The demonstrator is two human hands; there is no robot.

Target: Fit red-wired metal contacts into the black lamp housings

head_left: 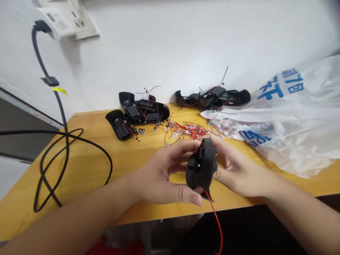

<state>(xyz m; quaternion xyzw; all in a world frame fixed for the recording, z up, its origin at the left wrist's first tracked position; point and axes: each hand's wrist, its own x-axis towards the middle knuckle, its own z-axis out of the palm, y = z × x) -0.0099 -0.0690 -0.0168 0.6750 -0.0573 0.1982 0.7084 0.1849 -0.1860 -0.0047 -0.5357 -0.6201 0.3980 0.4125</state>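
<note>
Left hand: point(159, 173) fingers and thumb curl closed, gripping the near-left side of a black plastic housing point(200, 164) above the bench point(87, 166).
Right hand: point(236, 170) fingers wrap the housing's right side, holding it between both hands.
Housing: upright, clear of the bench, a red wire point(216, 221) trailing down past the near edge.
Far bench: black shells point(140, 111) left, more black shells point(212, 97) right, red-wired metal contacts point(186, 130) between.
Right: a white plastic bag point(287, 120).
Left: a coiled black cable point(63, 141).

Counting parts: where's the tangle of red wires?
In the head view, the tangle of red wires lies on the wooden bench beyond the left hand and right hand, between the black housings at left and the white plastic bag at right.
</note>
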